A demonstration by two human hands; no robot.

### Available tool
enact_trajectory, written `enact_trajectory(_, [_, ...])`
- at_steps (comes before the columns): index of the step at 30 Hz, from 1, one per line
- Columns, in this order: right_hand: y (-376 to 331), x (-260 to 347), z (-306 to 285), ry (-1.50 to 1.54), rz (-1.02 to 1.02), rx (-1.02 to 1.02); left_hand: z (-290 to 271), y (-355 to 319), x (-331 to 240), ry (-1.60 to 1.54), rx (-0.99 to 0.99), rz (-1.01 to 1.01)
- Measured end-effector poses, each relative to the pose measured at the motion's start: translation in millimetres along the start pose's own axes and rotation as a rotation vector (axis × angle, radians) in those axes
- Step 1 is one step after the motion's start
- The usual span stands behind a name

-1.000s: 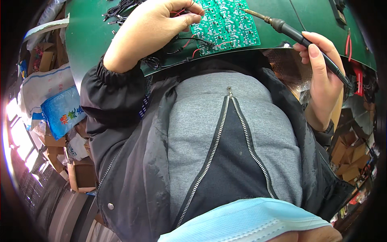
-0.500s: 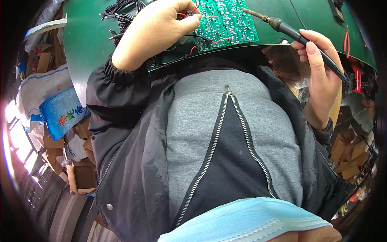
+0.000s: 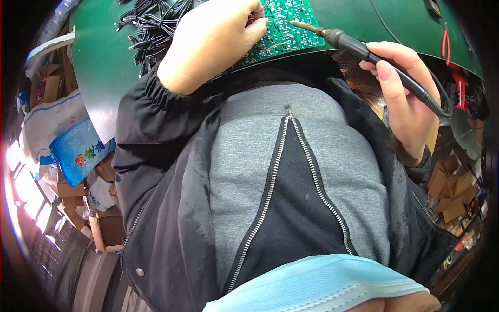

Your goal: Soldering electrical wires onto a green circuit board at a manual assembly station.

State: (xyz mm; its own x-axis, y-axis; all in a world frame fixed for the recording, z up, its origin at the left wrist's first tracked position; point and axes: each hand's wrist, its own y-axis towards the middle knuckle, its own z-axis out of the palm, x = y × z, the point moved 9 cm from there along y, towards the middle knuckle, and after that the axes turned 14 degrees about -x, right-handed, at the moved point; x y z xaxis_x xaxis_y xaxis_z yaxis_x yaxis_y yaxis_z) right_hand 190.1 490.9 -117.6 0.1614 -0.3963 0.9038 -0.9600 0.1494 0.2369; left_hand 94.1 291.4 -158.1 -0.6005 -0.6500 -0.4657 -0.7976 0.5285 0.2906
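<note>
The green printed circuit board (image 3: 280,26), studded with small solder points, lay at the near edge of the dark green worktable (image 3: 99,78), straight ahead of the person's chest and tipped so that its long side ran from lower left to upper right. The black-handled soldering iron (image 3: 364,52) came in from the right, its long axis sloping down and rightward from the metal tip, which stood on or just above the board's right half; the view was too curved and small there to say whether it touched.

The right hand (image 3: 405,99) held the iron's handle in a pen grip, thumb and forefinger closed round it, well to the right of the board and off the table edge. The left hand (image 3: 218,36) was the nearer of the two: it rested on the board's left part, fingers curled together and pinching thin red wires (image 3: 260,11) against it, just beside the tip.

A tangle of black cables (image 3: 150,26) lay on the table to the left of that hand. Below the table edge, at far left, stood brown cardboard boxes (image 3: 104,229) and a blue plastic packet (image 3: 78,156).
</note>
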Motion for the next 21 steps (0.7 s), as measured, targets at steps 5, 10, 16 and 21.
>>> enact_trajectory(5, [0.4,0.3,4.8,0.026,-0.032,-0.006,-0.8,0.8,-6.0,-0.004,0.0,-0.021])
enact_trajectory(10, [-1.2,-4.6,3.9,-0.037,0.087,0.027,-1.4,-2.4,-10.3,-0.016,-0.04,0.015])
enact_trajectory(16, [-1.7,-7.9,5.4,-0.058,0.143,-0.009,1.4,-1.1,-8.0,0.004,-0.034,0.014])
enact_trajectory(21, [-0.8,-8.4,8.9,-0.042,0.147,0.003,-0.4,-2.8,-6.4,0.001,-0.044,0.008])
